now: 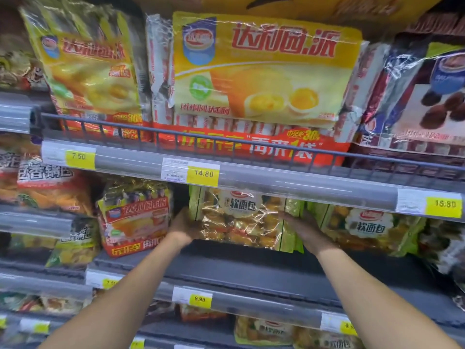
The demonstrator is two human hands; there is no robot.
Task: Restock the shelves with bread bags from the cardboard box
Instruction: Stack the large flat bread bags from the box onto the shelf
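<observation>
A green and gold bread bag (239, 220) with a white round label stands upright on the middle shelf (251, 268). My left hand (185, 229) grips its left edge and my right hand (305, 231) grips its right edge. Both forearms reach up from the bottom of the view. A second bread bag of the same kind (364, 227) stands just to the right, touching it. The cardboard box is out of view.
A smaller red and yellow cake pack (134, 217) stands left of the held bag. Large yellow cake bags (261, 71) fill the shelf above behind a wire rail (176, 133). Yellow price tags (203, 174) line the shelf edges. More bread bags (264, 331) lie on the shelf below.
</observation>
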